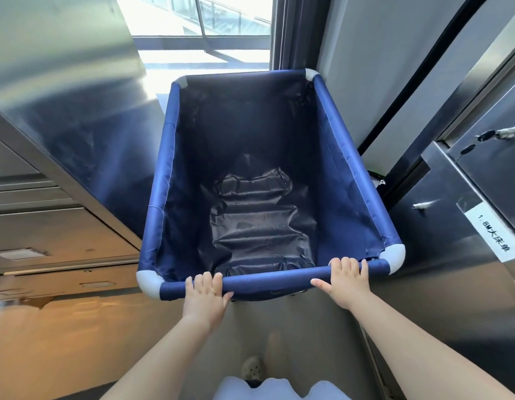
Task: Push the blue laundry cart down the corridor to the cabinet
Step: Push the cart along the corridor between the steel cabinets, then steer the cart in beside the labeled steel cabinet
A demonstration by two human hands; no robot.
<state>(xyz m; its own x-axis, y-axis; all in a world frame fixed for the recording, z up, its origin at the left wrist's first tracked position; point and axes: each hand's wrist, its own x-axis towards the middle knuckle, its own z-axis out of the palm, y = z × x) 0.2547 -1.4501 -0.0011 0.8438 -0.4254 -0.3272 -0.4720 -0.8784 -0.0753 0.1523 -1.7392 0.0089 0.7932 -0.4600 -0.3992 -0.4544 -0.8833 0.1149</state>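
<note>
The blue laundry cart (363, 180) stands right in front of me, a fabric bin on a tube frame with pale grey corner joints. It holds nothing; only its dark wrinkled bottom shows. My left hand (205, 293) grips the near rail close to the left corner. My right hand (347, 280) grips the same rail near the right corner, thumb stretched along it. A steel cabinet (464, 197) rises at the cart's right side, almost touching the frame.
On the cabinet door are a white paper label (491, 236), a small latch (422, 205) and keys (481, 138) in a lock. Steel cabinets with drawers (63, 226) line the left. A bright window (204, 30) closes the corridor ahead. My shoe (252, 368) is on the grey floor.
</note>
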